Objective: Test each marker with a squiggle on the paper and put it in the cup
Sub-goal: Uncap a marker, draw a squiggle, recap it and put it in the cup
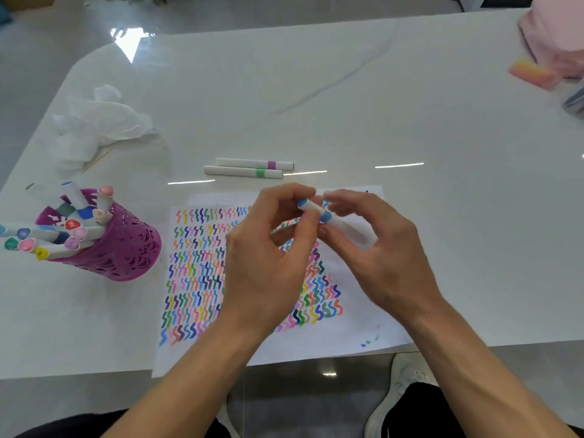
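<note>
tissue: crumpled white tissue (98, 121), upper left of frame, thin wooden stick poking out beneath it.
cup: purple perforated cup (126, 248) at left edge of frame, well left of the paper. Packed with capped markers leaning left; cap ends carry small printed codes, too small to read.
paper: white sheet (357, 324) in lower centre, rows of multicolour squiggles. Near edge overhangs the table edge. Hands cover its middle.
left hand: left hand (268, 263) above the paper, thumb and fingertips pinching the blue-capped end of the blue-banded marker (325, 216).
spare markers: purple-banded marker (256, 164) and green-banded marker (243, 172), side by side and touching, just above the paper's top edge, lying left-right.
right hand: right hand (379, 248), fingers curled round the same marker's white barrel.
table: glossy white table (379, 105), wide bare stretch across centre and right.
far right: pink cloth (556, 36) and pink-orange block (531, 72) in upper right corner.
</note>
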{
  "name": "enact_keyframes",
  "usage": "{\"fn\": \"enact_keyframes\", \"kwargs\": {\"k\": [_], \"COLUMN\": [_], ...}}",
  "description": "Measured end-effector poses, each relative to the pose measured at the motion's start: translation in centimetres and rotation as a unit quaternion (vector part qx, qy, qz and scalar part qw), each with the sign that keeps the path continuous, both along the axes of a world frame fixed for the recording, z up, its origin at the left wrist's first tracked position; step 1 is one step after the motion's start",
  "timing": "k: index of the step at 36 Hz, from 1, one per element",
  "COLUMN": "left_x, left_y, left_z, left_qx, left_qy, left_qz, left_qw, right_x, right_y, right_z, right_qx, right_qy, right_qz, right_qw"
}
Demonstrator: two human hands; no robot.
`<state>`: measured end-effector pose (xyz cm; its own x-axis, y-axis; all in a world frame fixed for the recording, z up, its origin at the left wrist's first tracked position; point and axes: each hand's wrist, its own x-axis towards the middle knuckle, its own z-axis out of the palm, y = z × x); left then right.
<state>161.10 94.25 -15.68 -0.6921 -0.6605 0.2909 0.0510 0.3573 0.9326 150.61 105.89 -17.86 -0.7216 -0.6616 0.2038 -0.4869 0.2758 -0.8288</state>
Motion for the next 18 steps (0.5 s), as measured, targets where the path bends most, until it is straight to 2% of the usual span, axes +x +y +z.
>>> {"fn": "enact_keyframes", "kwargs": {"k": [4, 7, 10, 18], "left_x": [0.3, 0.6, 0.8, 1.0], "left_y": [0.1, -0.3, -0.8, -1.3], "left_z": [-0.3, -0.7, -1.0, -1.2], "left_qx": [0.020, -0.049, -0.148, -0.219], "left_qy": [-0.051, -0.126, -0.214, -0.282], "left_qz": [-0.016, -0.011, -0.017, -0.101], "left_qw": [0.998, 0.991, 0.965, 0.929], "right_x": [0.2, 0.1, 0.1, -0.1], "right_y": [0.1, 0.3, 0.4, 0.4], "right_z": [-0.3, -0.6, -0.9, -1.2], "right_qx": [0.035, 0.064, 0.100, 0.130], "right_qy": [0.006, 0.042, 0.074, 0.097], "right_qz": [0.020, 0.032, 0.065, 0.063], "right_qw": [0.999, 0.997, 0.990, 0.985]}}
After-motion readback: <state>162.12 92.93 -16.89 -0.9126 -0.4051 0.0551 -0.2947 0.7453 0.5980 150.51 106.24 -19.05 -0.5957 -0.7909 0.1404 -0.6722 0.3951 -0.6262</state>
